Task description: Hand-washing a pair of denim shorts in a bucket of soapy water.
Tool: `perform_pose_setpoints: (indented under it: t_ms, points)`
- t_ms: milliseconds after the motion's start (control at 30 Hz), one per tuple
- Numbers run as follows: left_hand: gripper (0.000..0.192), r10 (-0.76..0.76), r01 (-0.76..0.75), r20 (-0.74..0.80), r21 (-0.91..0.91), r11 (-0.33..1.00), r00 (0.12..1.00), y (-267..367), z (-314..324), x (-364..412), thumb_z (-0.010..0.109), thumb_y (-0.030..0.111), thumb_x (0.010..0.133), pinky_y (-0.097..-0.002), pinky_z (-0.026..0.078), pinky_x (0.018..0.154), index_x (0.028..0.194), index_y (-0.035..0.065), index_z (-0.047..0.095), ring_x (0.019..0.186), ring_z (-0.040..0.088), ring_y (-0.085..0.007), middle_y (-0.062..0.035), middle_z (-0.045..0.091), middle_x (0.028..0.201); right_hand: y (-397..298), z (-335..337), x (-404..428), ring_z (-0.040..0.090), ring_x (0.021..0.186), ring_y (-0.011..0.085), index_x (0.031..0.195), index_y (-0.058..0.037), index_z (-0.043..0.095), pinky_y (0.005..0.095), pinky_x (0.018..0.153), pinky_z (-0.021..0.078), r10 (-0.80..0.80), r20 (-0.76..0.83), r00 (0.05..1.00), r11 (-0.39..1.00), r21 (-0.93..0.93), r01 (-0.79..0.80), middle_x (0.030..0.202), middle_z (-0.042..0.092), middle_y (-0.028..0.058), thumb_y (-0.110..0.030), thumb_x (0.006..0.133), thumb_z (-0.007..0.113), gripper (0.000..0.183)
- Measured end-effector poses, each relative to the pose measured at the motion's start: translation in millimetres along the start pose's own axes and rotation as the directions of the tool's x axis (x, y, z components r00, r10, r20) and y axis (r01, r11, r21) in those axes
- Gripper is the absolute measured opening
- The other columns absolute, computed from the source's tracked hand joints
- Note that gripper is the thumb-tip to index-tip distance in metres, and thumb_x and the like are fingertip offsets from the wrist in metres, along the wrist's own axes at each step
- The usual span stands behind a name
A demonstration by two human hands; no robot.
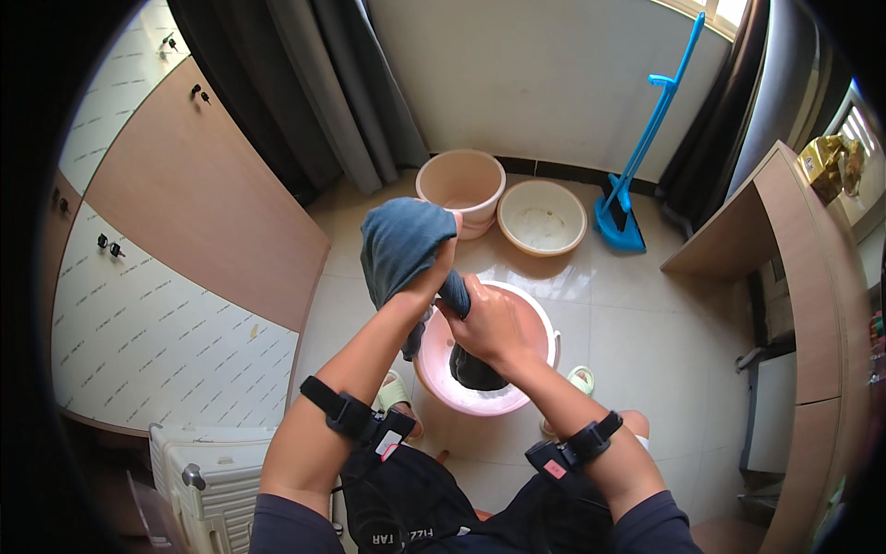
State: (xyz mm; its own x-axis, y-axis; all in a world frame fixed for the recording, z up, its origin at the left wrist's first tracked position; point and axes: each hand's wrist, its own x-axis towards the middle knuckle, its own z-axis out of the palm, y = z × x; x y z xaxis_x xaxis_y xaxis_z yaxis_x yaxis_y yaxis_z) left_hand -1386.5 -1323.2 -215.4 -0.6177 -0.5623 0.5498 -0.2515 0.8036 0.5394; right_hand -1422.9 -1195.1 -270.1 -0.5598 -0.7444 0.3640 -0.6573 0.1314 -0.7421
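A blue-grey cloth (401, 242), likely a garment, is bunched and twisted above a pink bucket (432, 377). My left hand (441, 263) grips it on the far side, with the bulk of the fabric draped over the wrist and hiding most of the fingers. Closer to me, my right hand (490, 324) is closed around a tightly twisted part. One end of the fabric hangs by the bucket's left rim. Inside the bucket lies a dark wet-looking cloth (477, 370), partly covered from view by my right hand and wrist.
Beyond the bucket stand another pink bucket (460, 180) and a shallow basin (542, 218). A blue dustpan (619, 232) with its upright handle leans near the wall. Cabinets (201, 173) and a white suitcase (221, 485) flank my left; a wooden desk (806, 311) is at right.
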Motion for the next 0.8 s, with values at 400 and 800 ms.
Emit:
perform_pose_setpoints:
  t_ms: [400,800]
  points:
    - [0.073,0.287,0.187,0.212,-0.976,0.114,0.934,25.8,-32.5,-0.3,0.072,0.046,0.074,-0.0321,0.05,0.081,0.123,0.0045,0.037,0.091,0.059,-0.0251,-0.0178,0.057,0.1,-4.4,-66.3,19.5,0.055,0.062,0.0111,0.08,-0.0032,0.063,0.0247,0.061,0.0428,-0.104,0.65,0.752,0.599,0.645,-0.474,0.069,0.06,0.0025,-0.042,0.072,0.072,0.041]
    - [0.107,0.486,0.335,-0.049,-0.664,-0.668,0.872,59.5,-5.8,0.8,0.07,0.065,0.064,-0.0494,0.026,0.11,0.135,-0.0023,0.027,0.131,0.033,-0.0415,-0.0224,0.029,0.142,-56.4,-76.6,13.2,0.034,0.037,0.004,0.086,0.0001,0.043,0.0177,0.032,0.03,-0.514,0.652,0.558,-0.529,0.271,-0.804,0.055,0.039,-0.0012,-0.036,0.085,0.06,0.039]
